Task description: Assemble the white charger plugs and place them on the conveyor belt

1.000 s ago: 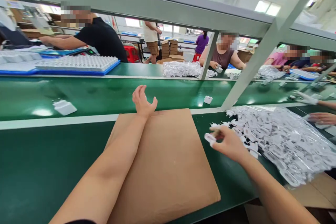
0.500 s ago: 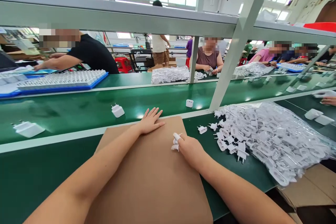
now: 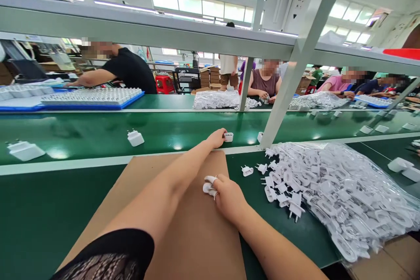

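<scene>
My left hand [image 3: 216, 138] reaches over the green conveyor belt, its fingers closed on a small white charger housing [image 3: 229, 137] with an open end. Below it, my right hand [image 3: 230, 194] hovers over a brown cardboard sheet [image 3: 193, 223]. White finger covers [image 3: 210, 186] wrap its thumb and fingertips, which are curled together; whether something sits between them is hidden. To the right of that hand, loose white plug pieces with two pins [image 3: 247, 170] lie beside a clear plastic bag [image 3: 344, 192] full of similar pieces.
White chargers [image 3: 135, 138] ride on the green belt [image 3: 98, 133]. A slanted metal post [image 3: 290, 83] rises by the belt, partly covering another housing [image 3: 260, 137]. Across the belt, co-workers sit near blue trays [image 3: 124, 103] of white parts.
My left hand has left the cardboard and moved forward and right onto a housing on the belt. My right hand has shifted slightly left and nearer. Chargers on the belt appear farther left.
</scene>
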Tool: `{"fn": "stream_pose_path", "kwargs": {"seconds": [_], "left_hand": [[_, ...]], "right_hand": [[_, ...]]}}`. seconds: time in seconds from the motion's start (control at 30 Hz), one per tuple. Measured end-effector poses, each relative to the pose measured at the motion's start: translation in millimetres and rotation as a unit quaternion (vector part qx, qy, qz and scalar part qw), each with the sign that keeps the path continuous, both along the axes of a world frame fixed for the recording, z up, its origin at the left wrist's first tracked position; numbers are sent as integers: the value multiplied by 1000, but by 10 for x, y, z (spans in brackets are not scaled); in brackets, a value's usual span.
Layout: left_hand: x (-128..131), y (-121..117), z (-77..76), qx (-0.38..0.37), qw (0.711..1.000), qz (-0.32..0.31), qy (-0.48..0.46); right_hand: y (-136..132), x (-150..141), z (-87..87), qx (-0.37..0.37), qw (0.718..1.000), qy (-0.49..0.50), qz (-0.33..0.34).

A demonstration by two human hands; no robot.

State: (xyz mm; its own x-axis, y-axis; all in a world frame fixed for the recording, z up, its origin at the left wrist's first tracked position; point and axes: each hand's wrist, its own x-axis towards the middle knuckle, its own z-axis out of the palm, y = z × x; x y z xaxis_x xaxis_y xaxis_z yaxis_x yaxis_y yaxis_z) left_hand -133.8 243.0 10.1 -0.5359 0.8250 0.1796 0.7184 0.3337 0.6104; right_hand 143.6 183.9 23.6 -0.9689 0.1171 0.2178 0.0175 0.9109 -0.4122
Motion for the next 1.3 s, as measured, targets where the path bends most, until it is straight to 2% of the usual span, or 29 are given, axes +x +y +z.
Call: {"fn": "stream_pose_path", "kwargs": {"seconds": [0.2, 0.27, 0.3, 0.37, 0.43, 0.47, 0.53, 0.6, 0.67, 0.7, 0.73, 0.8, 0.9, 0.97, 1.03, 1.17, 1.23, 1.3], "left_hand": [[7, -289, -152, 64, 997, 9, -47], [20, -412, -159, 81, 995, 15, -64], [30, -477, -150, 89, 993, 18, -72], [62, -630, -111, 106, 990, 20, -89], [126, -842, -62, 120, 987, 12, -107], [177, -977, -42, 125, 985, 4, -117], [324, -1300, -17, 134, 981, -18, -137], [533, -1658, -15, 137, 979, -37, -148], [783, -1987, -24, 127, 979, -45, -155], [910, -2122, -26, 116, 979, -45, -164], [1031, -2232, -26, 106, 977, -48, -178], [1234, -2370, -15, 98, 971, -57, -209], [1395, -2410, 2, 124, 969, -41, -210], [1413, -2378, -8, 146, 972, -31, -183], [1390, -2341, -39, 154, 974, -45, -162], [1341, -2317, -103, 154, 975, -78, -143], [1331, -2324, -115, 159, 974, -83, -135], [1326, -2329, -119, 166, 974, -87, -128]], "right_hand": [[-10, -19, 7, -34, 999, -8, -5], [-6, -45, -13, -107, 994, 19, -9], [1, -61, -20, -174, 984, 38, -19], [30, -93, -20, -348, 933, 72, -52], [72, -112, 8, -500, 858, 85, -84], [94, -115, 32, -551, 825, 85, -92], [127, -107, 89, -614, 779, 80, -93], [137, -92, 138, -653, 748, 80, -93], [128, -82, 160, -673, 729, 84, -96], [120, -80, 160, -671, 729, 88, -99], [113, -81, 153, -659, 739, 93, -100], [104, -88, 126, -598, 788, 110, -103], [88, -90, 86, -409, 894, 157, -91], [53, -76, 83, -273, 942, 188, -59], [-11, -56, 106, -163, 965, 206, -19], [-153, -50, 180, 4, 978, 202, 42], [-183, -76, 211, 53, 980, 185, 55], [-173, -112, 233, 73, 982, 162, 58]]}}
